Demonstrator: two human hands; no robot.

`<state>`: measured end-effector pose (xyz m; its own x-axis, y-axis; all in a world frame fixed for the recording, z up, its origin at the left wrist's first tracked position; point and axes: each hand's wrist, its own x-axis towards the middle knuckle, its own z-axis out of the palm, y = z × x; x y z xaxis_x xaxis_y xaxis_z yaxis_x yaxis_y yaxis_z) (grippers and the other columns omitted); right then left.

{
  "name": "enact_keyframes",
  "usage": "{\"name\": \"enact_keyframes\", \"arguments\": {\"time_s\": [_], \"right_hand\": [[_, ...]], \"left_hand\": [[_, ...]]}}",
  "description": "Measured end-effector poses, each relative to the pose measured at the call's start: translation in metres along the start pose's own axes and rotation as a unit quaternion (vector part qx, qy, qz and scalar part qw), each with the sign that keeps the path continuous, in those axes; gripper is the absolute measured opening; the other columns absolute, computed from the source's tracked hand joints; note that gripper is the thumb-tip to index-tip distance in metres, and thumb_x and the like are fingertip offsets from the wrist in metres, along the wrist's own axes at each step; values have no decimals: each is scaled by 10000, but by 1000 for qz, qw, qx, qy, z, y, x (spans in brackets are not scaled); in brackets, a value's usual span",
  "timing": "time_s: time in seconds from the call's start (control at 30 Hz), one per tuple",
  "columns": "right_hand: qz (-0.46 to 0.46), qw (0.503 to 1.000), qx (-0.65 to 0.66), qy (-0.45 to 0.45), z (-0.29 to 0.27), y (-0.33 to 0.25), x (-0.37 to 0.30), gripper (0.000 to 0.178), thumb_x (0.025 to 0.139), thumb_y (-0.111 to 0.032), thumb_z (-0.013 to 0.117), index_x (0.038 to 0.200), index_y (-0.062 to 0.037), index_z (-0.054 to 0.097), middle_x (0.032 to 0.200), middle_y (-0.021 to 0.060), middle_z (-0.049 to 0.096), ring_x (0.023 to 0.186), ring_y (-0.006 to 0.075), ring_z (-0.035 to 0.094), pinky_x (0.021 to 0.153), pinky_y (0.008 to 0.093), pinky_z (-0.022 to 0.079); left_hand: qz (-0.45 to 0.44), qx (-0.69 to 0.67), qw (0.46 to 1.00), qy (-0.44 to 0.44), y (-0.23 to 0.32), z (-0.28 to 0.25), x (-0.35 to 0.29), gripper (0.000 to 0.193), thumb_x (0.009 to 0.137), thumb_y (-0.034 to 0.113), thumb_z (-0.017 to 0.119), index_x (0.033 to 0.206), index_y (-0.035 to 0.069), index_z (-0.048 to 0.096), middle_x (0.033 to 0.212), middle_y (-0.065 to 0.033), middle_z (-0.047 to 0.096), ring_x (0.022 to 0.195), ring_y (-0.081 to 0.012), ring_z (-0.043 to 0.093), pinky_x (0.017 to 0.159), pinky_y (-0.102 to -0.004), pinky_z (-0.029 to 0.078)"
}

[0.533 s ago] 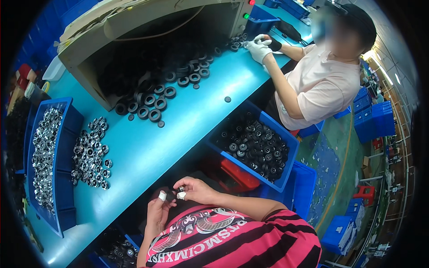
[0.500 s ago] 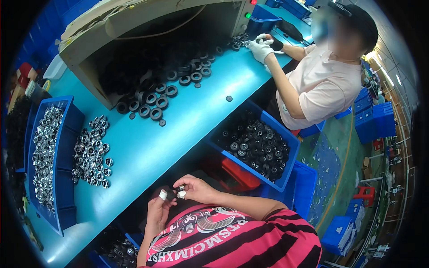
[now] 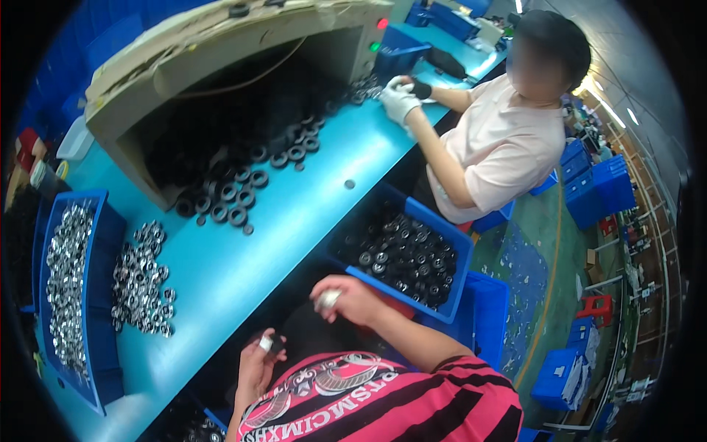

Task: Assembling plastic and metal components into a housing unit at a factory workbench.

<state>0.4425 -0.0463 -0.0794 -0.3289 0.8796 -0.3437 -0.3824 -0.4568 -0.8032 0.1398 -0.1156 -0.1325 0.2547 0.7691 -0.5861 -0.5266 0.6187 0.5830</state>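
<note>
My left hand (image 3: 254, 366) is low in front of my body, with pale tape on a fingertip. It is closed on a small black wheel-like part (image 3: 278, 344), partly hidden by the fingers. Higher and to the right, my right hand (image 3: 353, 300) is apart from it, fingers curled, with a pale patch like tape at the fingertips. Whether anything is in that hand is hidden. Beyond it stands a blue bin (image 3: 462, 283) of black wheels with metal centres (image 3: 412, 254). On the turquoise table (image 3: 243, 269) lie loose black rings (image 3: 237, 215) and a pile of shiny metal parts (image 3: 143, 283).
A long blue bin (image 3: 96, 295) of shiny metal parts stands at the left of the table. A box-like machine (image 3: 121, 140) with a dark opening sits at the back. A gloved co-worker (image 3: 501, 140) handles small parts at the far right. Blue crates (image 3: 600, 180) stand on the floor.
My hands have come apart: the right has moved up and right, away from the left, which keeps the black part. The whole view has shifted slightly.
</note>
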Motion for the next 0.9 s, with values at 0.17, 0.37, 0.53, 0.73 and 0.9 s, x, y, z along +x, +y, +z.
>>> {"name": "enact_keyframes", "arguments": {"time_s": [0.17, 0.37, 0.53, 0.73, 0.9], "right_hand": [[-216, 927, 210, 222, -104, -99, 5, 210, 1026, -261, 620, 1094, -67, 660, 863, 78, 677, 714, 138, 629, 613, 258, 515], [-233, 919, 231, 217, -129, -89, 1, 239, 1001, -242, 659, 1177, -80, 655, 966, 85, 694, 802, 149, 647, 692, 259, 533], [-188, 924, 246, 223, -142, -60, 17, 275, 956, -151, 712, 1213, -81, 643, 1030, 106, 694, 841, 161, 663, 734, 263, 560], [-194, 927, 246, 207, -126, -64, 26, 268, 942, -101, 707, 1199, -68, 639, 1040, 100, 710, 856, 164, 684, 740, 269, 574], [-239, 911, 253, 223, -138, -93, 37, 220, 948, -121, 704, 1156, -70, 655, 1024, 97, 703, 824, 159, 675, 718, 249, 564]], "left_hand": [[-13, 13, 1000, -16, 7, 13, 4, 347, 998, 171, 680, 1277, -25, 615, 1084, -215, 713, 825, -251, 707, 730, -360, 597], [-20, 7, 1000, -18, 7, 16, 12, 349, 991, 156, 682, 1285, -23, 623, 1110, -220, 711, 846, -256, 709, 755, -357, 597], [-21, 10, 999, -26, 12, 12, 11, 362, 996, 176, 684, 1288, -31, 629, 1117, -228, 712, 855, -263, 709, 763, -366, 593], [-16, 2, 1000, -1, 12, 2, 13, 418, 998, 215, 689, 1326, -33, 617, 1137, -236, 710, 855, -262, 707, 775, -373, 587], [-14, 6, 1000, -27, 12, 6, 13, 431, 1002, 232, 687, 1336, -30, 612, 1140, -234, 710, 847, -256, 708, 769, -369, 588]]}}
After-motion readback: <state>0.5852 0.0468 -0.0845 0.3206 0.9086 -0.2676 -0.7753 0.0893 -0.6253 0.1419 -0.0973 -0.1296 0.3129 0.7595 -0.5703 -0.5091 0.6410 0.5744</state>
